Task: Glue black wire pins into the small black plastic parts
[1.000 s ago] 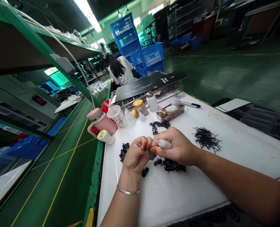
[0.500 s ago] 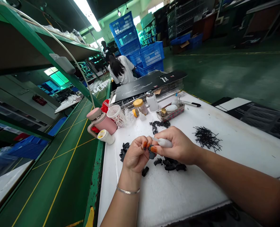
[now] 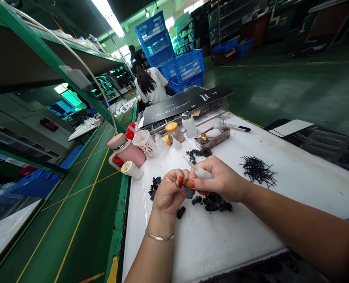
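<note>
My left hand point(image 3: 168, 193) is closed in a pinch on a small dark grey part point(image 3: 189, 192). Its exact kind is too small to tell. My right hand point(image 3: 226, 180) grips a white squeeze bottle with a thin nozzle point(image 3: 203, 173), the tip pointing up and left. The right thumb and fingertips also press against the dark part, so both hands meet at it. Loose black curved pieces point(image 3: 214, 202) lie just beyond and below the right hand. Another heap of black pieces point(image 3: 154, 188) sits left of my left hand.
A bundle of thin black sticks point(image 3: 258, 171) lies to the right on the white tabletop point(image 3: 227, 243). Farther back stand a pink thermos point(image 3: 130, 151), a paper cup point(image 3: 145, 142), jars and a small tray point(image 3: 212, 140). A green belt point(image 3: 83, 204) runs left. A person point(image 3: 152, 84) sits ahead.
The squeeze bottle has tilted, its nozzle lifting away from the dark part to point more upward. Both hands stay nearly in place on the part.
</note>
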A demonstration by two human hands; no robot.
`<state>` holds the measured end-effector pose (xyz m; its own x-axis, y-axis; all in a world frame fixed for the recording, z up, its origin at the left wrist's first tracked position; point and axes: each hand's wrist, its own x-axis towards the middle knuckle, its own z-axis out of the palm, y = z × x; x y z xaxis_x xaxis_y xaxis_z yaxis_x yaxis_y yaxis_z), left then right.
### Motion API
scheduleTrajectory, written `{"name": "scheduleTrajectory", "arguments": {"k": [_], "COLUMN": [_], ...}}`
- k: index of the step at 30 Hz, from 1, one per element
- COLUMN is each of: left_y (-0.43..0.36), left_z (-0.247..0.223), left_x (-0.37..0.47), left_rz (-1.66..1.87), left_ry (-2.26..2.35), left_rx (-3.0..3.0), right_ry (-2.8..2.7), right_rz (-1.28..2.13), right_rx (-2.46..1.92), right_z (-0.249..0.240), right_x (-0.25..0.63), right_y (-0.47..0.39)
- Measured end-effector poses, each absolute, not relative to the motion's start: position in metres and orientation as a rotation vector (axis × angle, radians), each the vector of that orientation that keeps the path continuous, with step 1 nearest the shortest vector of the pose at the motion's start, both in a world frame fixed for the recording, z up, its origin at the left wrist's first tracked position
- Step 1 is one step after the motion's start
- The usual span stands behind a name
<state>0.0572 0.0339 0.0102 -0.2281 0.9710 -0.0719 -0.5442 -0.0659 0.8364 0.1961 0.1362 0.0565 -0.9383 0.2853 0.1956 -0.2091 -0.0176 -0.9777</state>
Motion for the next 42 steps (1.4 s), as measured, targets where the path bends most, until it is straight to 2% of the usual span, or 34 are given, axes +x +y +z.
{"name": "scheduleTrajectory", "arguments": {"k": [10,21,27,33,42], "left_y": [0.035,0.036,0.037,0.036,0.035], "left_z": [0.012,0.015,0.014,0.015,0.014], "left_x": [0.058,0.058,0.057,0.058,0.057], "left_rz": [1.616,1.638,1.647,1.651,1.622], "left_ry": [0.932,0.829,0.775,0.732,0.861], "left_rx": [0.666,0.726,0.735,0.735,0.707], "right_ry": [-1.838,-1.270,-1.025,-1.194,-1.756], "right_rz": [2.193,2.789,2.968,2.844,2.236], "right_rx": [-0.052,-0.222,-0.324,-0.276,-0.043], "right_z": [0.049,0.039,0.037,0.037,0.047], "right_x": [0.191,0.188,0.186,0.186,0.192], "right_y": [0.139,0.140,0.143,0.141,0.140]}}
